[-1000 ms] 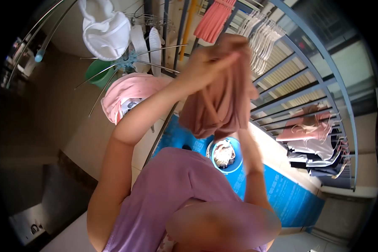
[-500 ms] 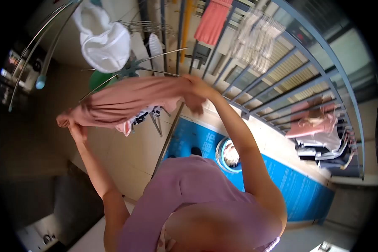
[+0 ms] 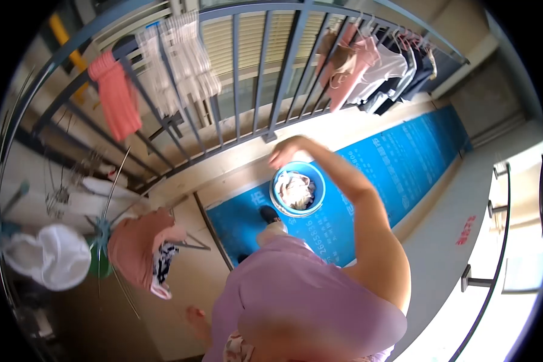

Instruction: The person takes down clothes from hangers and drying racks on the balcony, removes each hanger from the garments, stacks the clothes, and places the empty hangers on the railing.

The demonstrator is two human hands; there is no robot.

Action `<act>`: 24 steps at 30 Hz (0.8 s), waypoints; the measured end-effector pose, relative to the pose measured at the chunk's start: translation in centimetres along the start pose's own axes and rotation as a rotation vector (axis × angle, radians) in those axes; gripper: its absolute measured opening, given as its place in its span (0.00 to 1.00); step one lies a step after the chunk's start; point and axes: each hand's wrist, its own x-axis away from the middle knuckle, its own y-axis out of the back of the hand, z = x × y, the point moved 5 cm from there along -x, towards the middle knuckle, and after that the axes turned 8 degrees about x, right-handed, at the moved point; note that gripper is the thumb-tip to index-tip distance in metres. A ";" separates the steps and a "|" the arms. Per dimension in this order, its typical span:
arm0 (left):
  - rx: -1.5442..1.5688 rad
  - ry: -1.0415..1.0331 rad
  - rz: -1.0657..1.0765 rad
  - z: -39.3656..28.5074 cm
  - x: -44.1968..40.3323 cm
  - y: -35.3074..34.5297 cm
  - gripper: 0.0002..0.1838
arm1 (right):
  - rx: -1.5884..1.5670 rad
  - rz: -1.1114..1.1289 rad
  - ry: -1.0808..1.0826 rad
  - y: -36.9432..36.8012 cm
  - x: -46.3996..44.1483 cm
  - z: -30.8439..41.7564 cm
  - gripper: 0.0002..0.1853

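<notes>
My right hand [image 3: 288, 151] hangs in the air just above the rim of a blue bucket [image 3: 321, 192]. Its fingers droop loosely, slightly apart, with nothing in them. In the bucket lies a heap of light, damp-looking clothes [image 3: 295, 190]. Low on the left, my left hand [image 3: 196, 317] is by my side, small and smeared, so its fingers cannot be made out. A dusty-pink garment [image 3: 136, 247] is draped over a rod of the folding drying rack [image 3: 102, 232], away from both hands. Beneath it shows a dark-and-white patterned cloth [image 3: 163, 262].
A white garment [image 3: 57, 256] hangs at the rack's left. Metal railings [image 3: 265, 72] run across the back, with a coral cloth [image 3: 117, 99], pale striped fabric [image 3: 181, 60] and clothes on hangers [image 3: 374, 69]. Blue sheeting [image 3: 368, 175] covers the floor.
Both hands have let go of the dusty-pink garment, which now hangs on the rack. My right hand has moved over the bucket; my left has dropped to my side. The view has turned right.
</notes>
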 end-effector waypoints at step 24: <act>-0.800 0.276 0.278 14.5 3.7 -46.9 0.09 | -0.176 -2.208 -0.612 39.8 35.3 -26.6 0.22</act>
